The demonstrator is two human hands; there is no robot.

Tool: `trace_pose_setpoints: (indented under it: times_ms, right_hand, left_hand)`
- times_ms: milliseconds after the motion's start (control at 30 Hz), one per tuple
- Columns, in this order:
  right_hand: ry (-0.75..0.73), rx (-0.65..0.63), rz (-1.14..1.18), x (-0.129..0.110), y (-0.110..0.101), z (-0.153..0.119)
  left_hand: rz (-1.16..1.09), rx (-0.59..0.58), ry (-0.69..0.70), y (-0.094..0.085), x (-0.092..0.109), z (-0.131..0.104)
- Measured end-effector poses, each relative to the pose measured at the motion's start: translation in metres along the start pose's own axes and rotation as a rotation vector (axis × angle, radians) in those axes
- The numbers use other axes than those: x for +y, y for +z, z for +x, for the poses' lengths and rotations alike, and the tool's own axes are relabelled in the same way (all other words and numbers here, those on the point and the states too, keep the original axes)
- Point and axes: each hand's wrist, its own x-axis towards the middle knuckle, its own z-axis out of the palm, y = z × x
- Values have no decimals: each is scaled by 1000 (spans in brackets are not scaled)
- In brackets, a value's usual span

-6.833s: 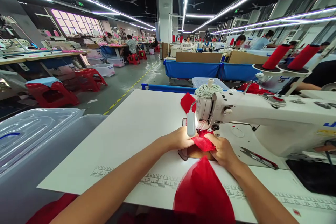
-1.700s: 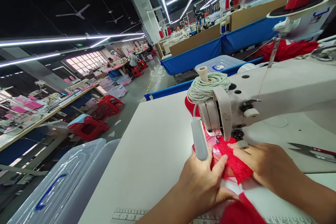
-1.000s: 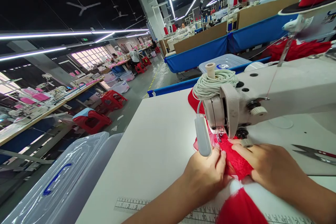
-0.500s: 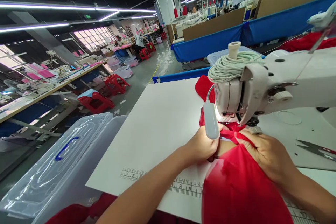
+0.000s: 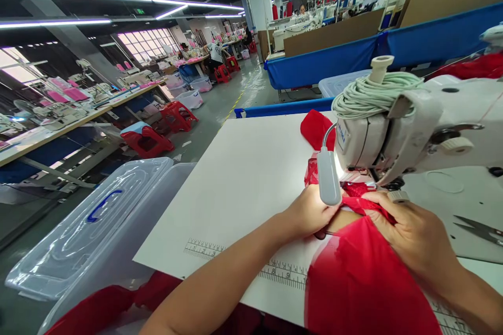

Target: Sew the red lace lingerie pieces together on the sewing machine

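Observation:
Red fabric [image 5: 365, 277] runs from under the head of a white sewing machine [image 5: 361, 138] down over the table's front edge. My left hand [image 5: 314, 212] is closed on the fabric's edge just left of the needle area, its fingertips partly behind a small grey lamp [image 5: 329, 177]. On the right, my right hand [image 5: 408, 227] pinches a gathered fold of the same cloth between thumb and fingers, close below the presser area. The needle itself is hidden. A coil of pale green cord [image 5: 365, 97] rests on top of the machine head.
Black scissors [image 5: 481, 229] lie on the machine bed at the right. A lidded clear plastic box [image 5: 129, 204] stands left of the white table [image 5: 220, 183], which has a printed ruler. Red stools, other sewing stations and people are farther back.
The view has shifted slightly, so the machine and scissors appear farther right. Both hands keep hold of the red fabric, with little change in their position on it.

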Motion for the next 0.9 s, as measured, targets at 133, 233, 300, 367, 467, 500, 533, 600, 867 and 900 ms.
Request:
trace_pose_setpoints:
  times_ms: [133,233,300,367,467,500,533,600,867,900]
  right_hand:
    - [-76,52,-15,-1,1,0]
    - [-108,102,-25,0,2,-1]
    - [-124,103,-12,1,4,-1]
    - [-154,72,-15,4,5,-2]
    - [-196,-5,-134,15,4,-4]
    - [-199,-22,-185,20,2,-5]
    - [-205,-32,-226,25,0,-6]
    - [-202,-26,-262,31,-6,-8]
    - [-243,82,-223,-1,-15,1]
    - [-280,46,-213,-5,-13,3]
  left_hand:
    - [-33,-34,-22,-3,-2,1]
    - [-95,-54,-4,0,-1,3]
    - [-123,-6,2,3,-2,5]
    - [-131,32,-2,5,-3,6]
    - [-132,7,-4,3,-7,6]
    - [-137,-3,-2,2,-8,6]
    - [-142,-11,0,1,-9,6]
    - [-150,-25,8,-1,-11,6]
    - [-124,-74,35,-1,-11,6]
    - [-120,-78,40,-2,-11,6]
